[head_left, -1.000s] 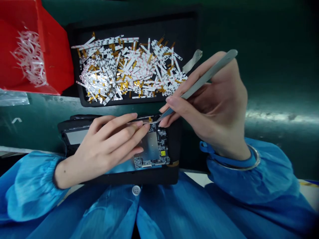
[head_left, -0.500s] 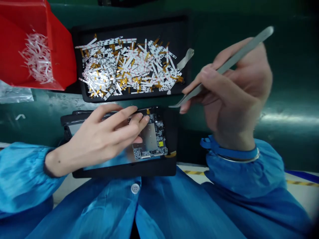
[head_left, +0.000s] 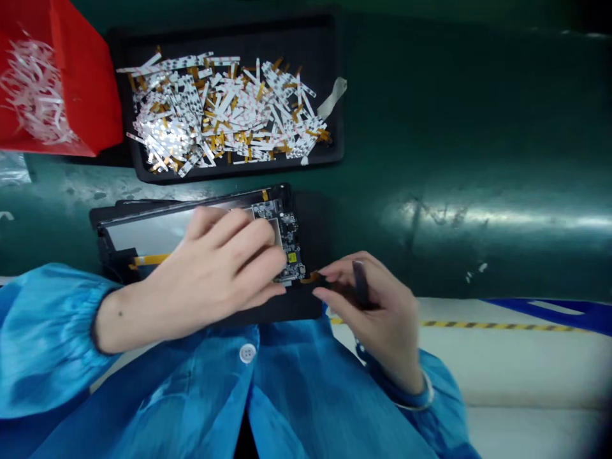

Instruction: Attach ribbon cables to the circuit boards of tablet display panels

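My left hand (head_left: 224, 255) lies flat across a circuit board (head_left: 287, 239) mounted on the back of a black-framed tablet (head_left: 143, 233), hiding the board's metal shield. A yellow flexible strip (head_left: 150, 259) sticks out from under the hand. My right hand (head_left: 370, 312) is at the tablet's lower right corner, its fingertips near a small orange flex strip (head_left: 310, 277). It holds dark-looking tweezers (head_left: 361, 284) upright, seen nearly end-on. Whether my left fingers pinch anything is hidden.
A black tray (head_left: 306, 44) holds a heap of white, black-dotted strips with orange tails (head_left: 215, 108). A red bin (head_left: 90, 89) of white scraps (head_left: 33, 89) stands at the upper left. The green bench ends near a yellow-and-black taped line (head_left: 478, 325).
My right hand has dropped from the upper right to the tablet's lower corner, turning the tweezers upright. My left hand has shifted over the board's shield. The whole view has slid left and up.
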### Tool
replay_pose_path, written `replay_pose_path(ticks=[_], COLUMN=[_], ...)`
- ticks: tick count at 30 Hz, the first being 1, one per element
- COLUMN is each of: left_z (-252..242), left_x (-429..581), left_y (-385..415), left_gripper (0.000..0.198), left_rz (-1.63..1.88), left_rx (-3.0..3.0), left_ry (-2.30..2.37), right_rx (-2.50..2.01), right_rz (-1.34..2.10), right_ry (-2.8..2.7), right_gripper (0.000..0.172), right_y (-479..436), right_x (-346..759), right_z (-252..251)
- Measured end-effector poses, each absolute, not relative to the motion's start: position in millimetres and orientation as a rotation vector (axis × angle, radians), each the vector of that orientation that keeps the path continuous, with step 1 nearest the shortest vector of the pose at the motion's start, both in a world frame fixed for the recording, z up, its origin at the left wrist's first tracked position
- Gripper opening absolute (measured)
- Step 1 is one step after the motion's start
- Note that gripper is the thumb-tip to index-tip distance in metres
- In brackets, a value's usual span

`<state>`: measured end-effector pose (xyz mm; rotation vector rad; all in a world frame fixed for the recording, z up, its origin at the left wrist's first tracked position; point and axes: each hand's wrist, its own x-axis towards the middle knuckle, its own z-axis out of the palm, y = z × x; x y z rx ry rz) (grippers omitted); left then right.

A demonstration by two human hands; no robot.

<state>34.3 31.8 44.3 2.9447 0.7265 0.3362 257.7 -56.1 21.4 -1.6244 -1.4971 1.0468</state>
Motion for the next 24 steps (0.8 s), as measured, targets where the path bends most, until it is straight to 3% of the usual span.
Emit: replay_pose_path(ticks=[8, 15, 24], left_z=[33.8, 40.4, 41.0], left_x=[47.5, 29.7, 16.9], left_y=[34.5, 33.4, 26.9], left_gripper=[0.011, 0.011, 0.010], left_rz=[0.259, 0.346, 0.394], left_rx=[2.585, 2.456, 2.403], left_ry=[0.727, 0.829, 0.939], right_rx=[-1.746, -1.565, -1.728], right_rz=[0.962, 0.901, 0.748], right_ry=[-1.255, -1.351, -1.335], right_gripper=[0.020, 0.009, 0.009], right_y=[-72.4, -77.5, -92.0], right_x=[240.3, 234.5, 229.8], right_z=[5.5, 0.2, -0.6])
